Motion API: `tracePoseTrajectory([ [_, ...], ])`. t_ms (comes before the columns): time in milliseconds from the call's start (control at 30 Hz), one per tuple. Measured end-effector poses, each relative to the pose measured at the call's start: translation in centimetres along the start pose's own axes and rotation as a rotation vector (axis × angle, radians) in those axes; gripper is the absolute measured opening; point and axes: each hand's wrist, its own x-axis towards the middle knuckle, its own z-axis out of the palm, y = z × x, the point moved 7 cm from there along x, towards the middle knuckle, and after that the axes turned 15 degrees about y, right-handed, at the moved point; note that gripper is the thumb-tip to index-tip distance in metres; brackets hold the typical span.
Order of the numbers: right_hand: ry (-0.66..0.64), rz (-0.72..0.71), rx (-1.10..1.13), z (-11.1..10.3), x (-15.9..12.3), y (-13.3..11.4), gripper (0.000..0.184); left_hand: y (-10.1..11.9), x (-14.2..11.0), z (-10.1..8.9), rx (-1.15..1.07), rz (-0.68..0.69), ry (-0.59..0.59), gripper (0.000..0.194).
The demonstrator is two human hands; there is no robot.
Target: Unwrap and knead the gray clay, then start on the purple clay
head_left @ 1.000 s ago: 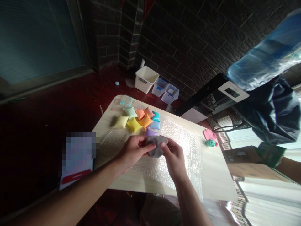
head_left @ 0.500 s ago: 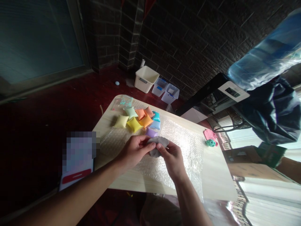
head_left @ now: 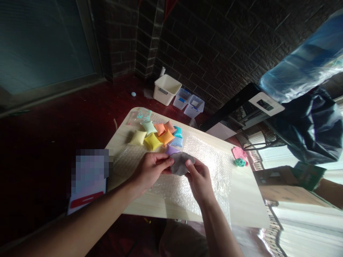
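Between my two hands is a flattened grey piece of modelling clay (head_left: 181, 164), roughly round and thin. My left hand (head_left: 150, 169) pinches its left edge between thumb and fingers. On the opposite edge my right hand (head_left: 200, 178) grips it, the thumb lying on top. Just beyond the clay sits a purple packet (head_left: 171, 150), partly hidden by it. More soft pillow-shaped packets lie past my left hand, among them a yellow packet (head_left: 153, 141), an orange packet (head_left: 166, 137) and a pale yellow packet (head_left: 137, 138).
Bubble wrap (head_left: 211, 178) covers much of the pale table (head_left: 245, 200). Pink clay (head_left: 239, 153) and a green clay lump (head_left: 240, 162) lie at the right edge. A cream basket (head_left: 166, 91) and clear bins (head_left: 194, 106) stand on the floor behind. A blurred screen (head_left: 89, 178) is at left.
My hands have drawn slightly apart, so more of the grey clay shows, flatter and wider. My right thumb has shifted toward its right edge. The packets have not moved.
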Motion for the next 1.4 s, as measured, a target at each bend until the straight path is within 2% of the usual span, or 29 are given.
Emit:
tracePoseTrajectory([
  [167,0.025,0.013,0.007,-0.2,0.2,0.1,0.021,0.5,0.1,-0.5,0.015,0.032,0.059,0.026],
  [333,0.039,0.024,0.013,-0.4,0.3,0.2,0.021,0.2,-0.1,0.1,-0.04,-0.011,-0.018,0.028],
  [500,-0.007,0.035,-0.005,0.1,0.0,0.0,0.028,0.5,0.0,0.0,-0.019,0.027,0.018,0.034],
  [700,0.097,-0.037,-0.049,-0.9,0.4,0.2,0.025,0.6,0.0,-0.2,-0.001,0.058,0.053,0.033],
  [833,0.157,-0.108,-0.054,-1.5,0.5,0.1,0.021,-0.4,-0.3,0.3,-0.061,-0.058,-0.019,0.038],
  [933,0.134,-0.093,-0.048,-1.0,0.3,0.1,0.021,-1.2,-0.6,0.7,-0.061,-0.143,-0.065,0.042],
  [1033,0.006,-0.011,-0.059,0.4,-0.1,0.5,0.034,-1.1,-0.5,0.7,-0.049,-0.103,-0.041,0.041],
  [1133,-0.073,-0.011,-0.133,1.2,-0.5,0.5,0.025,-0.6,-0.4,0.8,-0.046,-0.038,-0.046,0.036],
  [1400,0.055,-0.088,-0.268,0.6,-0.4,0.1,0.03,-0.4,-0.1,0.4,0.077,0.109,-0.014,0.027],
])
